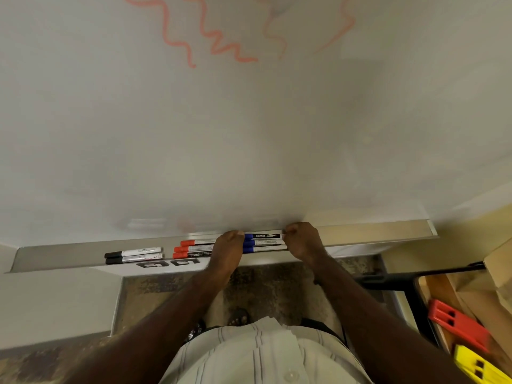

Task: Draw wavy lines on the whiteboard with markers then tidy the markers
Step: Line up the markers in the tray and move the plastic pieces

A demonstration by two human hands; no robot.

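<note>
The whiteboard (249,134) fills the upper view, with red wavy lines (219,40) near its top. Along its bottom edge runs a metal tray (63,254). In the tray lie two black-capped markers (134,255) at the left, three red-capped markers (191,249) in the middle and three blue-capped markers (263,241) to their right. My left hand (227,252) rests over the gap between the red and blue groups, touching the blue caps. My right hand (303,241) is curled against the right ends of the blue markers.
Two black clips or magnets (167,263) sit on the tray's front lip. A black table edge (415,275) with cardboard, a red block (457,325) and a yellow block (476,367) lies at the lower right. Carpet and my foot show below the tray.
</note>
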